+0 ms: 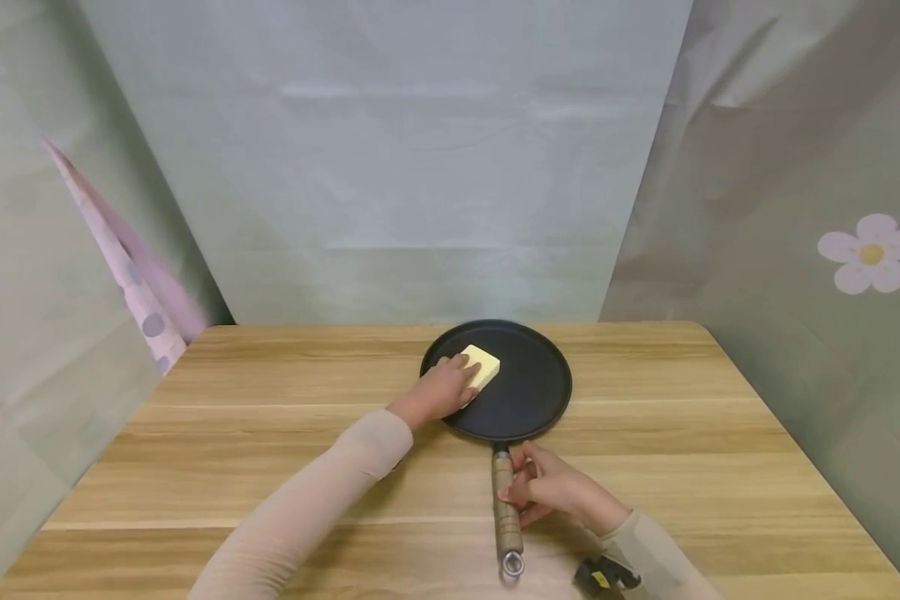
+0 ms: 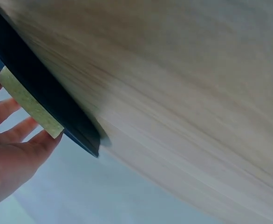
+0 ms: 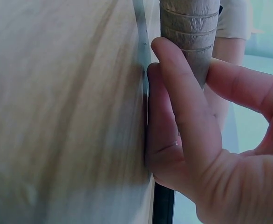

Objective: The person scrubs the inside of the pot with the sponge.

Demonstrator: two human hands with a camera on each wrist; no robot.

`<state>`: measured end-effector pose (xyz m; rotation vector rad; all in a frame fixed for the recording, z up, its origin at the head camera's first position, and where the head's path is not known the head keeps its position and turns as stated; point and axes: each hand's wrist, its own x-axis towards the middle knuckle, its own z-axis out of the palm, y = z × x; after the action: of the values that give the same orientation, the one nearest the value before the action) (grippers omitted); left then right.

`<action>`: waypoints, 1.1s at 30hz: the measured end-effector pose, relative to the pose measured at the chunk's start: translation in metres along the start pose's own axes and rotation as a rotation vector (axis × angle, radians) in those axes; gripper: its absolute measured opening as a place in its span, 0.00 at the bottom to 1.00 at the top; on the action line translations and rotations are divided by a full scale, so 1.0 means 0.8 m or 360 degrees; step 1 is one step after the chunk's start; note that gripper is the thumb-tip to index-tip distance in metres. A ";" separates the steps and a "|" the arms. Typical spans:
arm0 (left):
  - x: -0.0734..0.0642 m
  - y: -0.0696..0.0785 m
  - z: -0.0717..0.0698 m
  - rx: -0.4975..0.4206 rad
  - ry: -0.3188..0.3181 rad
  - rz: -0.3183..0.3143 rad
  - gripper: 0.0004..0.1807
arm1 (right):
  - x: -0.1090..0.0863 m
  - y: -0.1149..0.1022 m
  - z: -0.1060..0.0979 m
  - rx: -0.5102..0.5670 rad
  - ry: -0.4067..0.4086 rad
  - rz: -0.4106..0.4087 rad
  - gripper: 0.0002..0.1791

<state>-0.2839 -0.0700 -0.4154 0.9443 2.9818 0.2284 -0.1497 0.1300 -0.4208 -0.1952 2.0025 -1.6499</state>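
A round black flat pan (image 1: 528, 375) lies near the table's back edge, its wooden handle (image 1: 507, 525) pointing toward me. My left hand (image 1: 441, 390) grips a pale yellow sponge (image 1: 483, 363) on the left part of the pan. In the left wrist view, the thumb and fingers hold the sponge (image 2: 31, 103) by its edges, flat against the pan's dark surface. My right hand (image 1: 558, 487) pinches the handle from the right side, close to the pan. The right wrist view shows thumb and fingers on the ringed wooden handle (image 3: 190, 21).
The wood-grain table (image 1: 270, 467) spreads out on both sides of the pan. A metal ring (image 1: 512, 565) ends the handle. Beneath my right wrist is a black device (image 1: 606, 575). Pale hanging cloth (image 1: 390, 167) stands behind the table and along both sides.
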 end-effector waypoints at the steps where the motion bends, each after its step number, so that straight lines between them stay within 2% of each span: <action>1: 0.000 0.003 0.001 0.0002 0.0000 0.0000 0.27 | 0.000 0.000 0.000 0.0001 0.0004 0.0004 0.20; 10: 0.000 0.033 0.005 0.0047 0.0029 0.0093 0.27 | -0.003 0.000 -0.001 0.0022 0.0019 0.0001 0.20; 17: -0.001 0.049 0.007 0.0041 -0.0004 0.0180 0.27 | -0.002 0.001 0.000 0.0014 0.0024 0.0013 0.20; 21: -0.003 0.053 0.008 -0.0014 0.0011 0.0176 0.28 | -0.001 0.001 0.001 0.0016 0.0019 0.0016 0.20; 25: -0.004 0.052 0.007 -0.0061 0.0075 0.0149 0.29 | 0.000 0.002 0.002 0.0018 0.0016 0.0010 0.20; 29: -0.004 0.049 0.001 -0.0107 0.0134 0.0110 0.28 | 0.000 0.002 0.001 0.0018 0.0017 0.0005 0.20; 33: -0.004 0.045 -0.007 -0.0161 0.0148 0.0076 0.27 | 0.001 0.001 0.000 0.0018 0.0015 0.0000 0.21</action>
<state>-0.2612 -0.0433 -0.4048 1.0219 2.9993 0.4312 -0.1499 0.1296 -0.4219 -0.1839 1.9993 -1.6651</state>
